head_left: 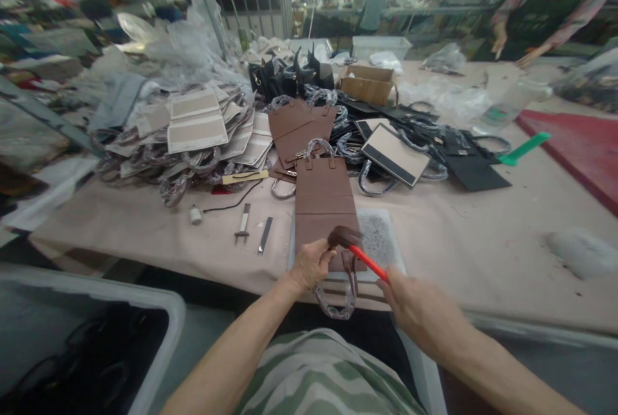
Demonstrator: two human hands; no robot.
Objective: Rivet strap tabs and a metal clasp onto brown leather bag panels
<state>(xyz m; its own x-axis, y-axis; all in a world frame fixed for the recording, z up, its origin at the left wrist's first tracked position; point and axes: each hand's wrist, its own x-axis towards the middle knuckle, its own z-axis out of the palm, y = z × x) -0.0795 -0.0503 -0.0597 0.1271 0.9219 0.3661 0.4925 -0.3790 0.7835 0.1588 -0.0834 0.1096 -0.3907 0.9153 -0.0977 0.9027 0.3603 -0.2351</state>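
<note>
A flat brown leather bag piece (324, 199) lies lengthwise on a grey stone slab (381, 238) at the table's near edge. My left hand (311, 264) is closed on the near end of this brown piece, holding it down. My right hand (418, 312) grips a hammer (355, 244) with a red handle; its dark head hovers just above the brown piece, next to my left fingers. A plastic-wrapped bag handle (338, 302) hangs off the table edge below my left hand.
Piles of beige (197, 125), brown (297, 125) and black bag pieces (463, 157) cover the table's middle. Small metal tools (244, 222) lie left of the slab. A cardboard box (367, 83) stands further back. A grey bin (96, 344) sits at lower left. Another person's hands (499, 35) show at far right.
</note>
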